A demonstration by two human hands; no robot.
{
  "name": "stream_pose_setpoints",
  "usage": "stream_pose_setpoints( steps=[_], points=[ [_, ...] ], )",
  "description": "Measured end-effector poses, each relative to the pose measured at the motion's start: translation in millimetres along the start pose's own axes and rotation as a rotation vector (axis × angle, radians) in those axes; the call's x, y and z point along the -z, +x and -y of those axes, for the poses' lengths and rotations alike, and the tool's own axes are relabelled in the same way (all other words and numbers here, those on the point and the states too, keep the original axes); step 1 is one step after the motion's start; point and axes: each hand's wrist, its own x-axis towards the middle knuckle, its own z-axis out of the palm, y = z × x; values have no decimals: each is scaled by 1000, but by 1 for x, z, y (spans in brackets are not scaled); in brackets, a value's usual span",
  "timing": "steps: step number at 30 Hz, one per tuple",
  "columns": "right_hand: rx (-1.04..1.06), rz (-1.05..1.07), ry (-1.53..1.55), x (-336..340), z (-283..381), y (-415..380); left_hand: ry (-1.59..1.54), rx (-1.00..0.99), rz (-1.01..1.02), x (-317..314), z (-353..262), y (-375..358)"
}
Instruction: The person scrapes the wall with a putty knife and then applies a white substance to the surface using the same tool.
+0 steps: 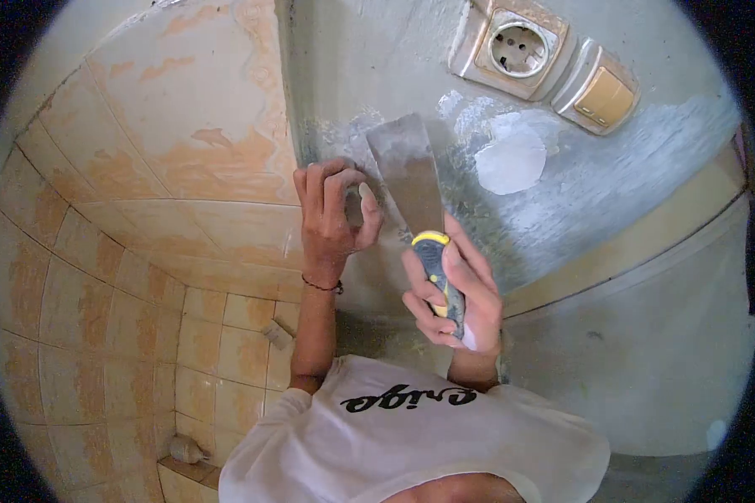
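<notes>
A putty knife (pixel 407 172) with a broad metal blade is in my right hand (pixel 470 293), whose fingers wrap round its black and yellow handle. The blade points up along the grey wall (pixel 369 75), and dried smears mark its face. My left hand (pixel 331 210) is raised beside the blade, close to where the tiles meet the wall. Its fingers are loosely bent, thumb tip near the index fingertip, with a gap between them and nothing visible inside. A white filler patch (pixel 512 159) lies on the wall right of the blade.
A power socket (pixel 518 49) and a light switch (pixel 602 94) are mounted above the patch. Orange and cream tiles (pixel 201 151) cover the left side. A pale rounded object (pixel 186 449) rests on a tiled ledge at lower left.
</notes>
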Motion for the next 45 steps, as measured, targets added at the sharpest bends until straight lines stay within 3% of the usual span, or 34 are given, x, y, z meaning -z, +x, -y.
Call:
stream_pose_setpoints(
  steps=[5, 7, 14, 16, 22, 28, 31, 34, 38, 45],
  points=[
    [4, -47, -94, 0, -3, 20, -13, -44, 45, 2, 1, 6],
    [24, -19, -87, 5, -8, 22, -39, 28, 73, 3, -2, 6],
    [58, 76, 7, 17, -28, 34, -1, 4, 45, 0, -5, -8],
    [75, 6, -43, 8, -32, 32, -11, 122, 49, 1, -9, -8],
    [191, -27, -114, 5, -28, 20, -14, 94, 105, 4, -12, -2],
    [126, 49, -100, -2, -24, 9, -20, 93, 111, 6, -14, -1],
    [188, -51, -97, 1, -24, 14, -41, 81, 116, 5, -11, -4],
    [103, -46, -95, -4, -25, 18, -38, 93, 113, 7, -14, -3],
    [153, 33, -96, -3, -26, 1, -28, 82, 119, 7, -12, -2],
    [130, -28, -70, -12, -36, 15, -12, 81, 114, 9, -13, -3]
  ],
)
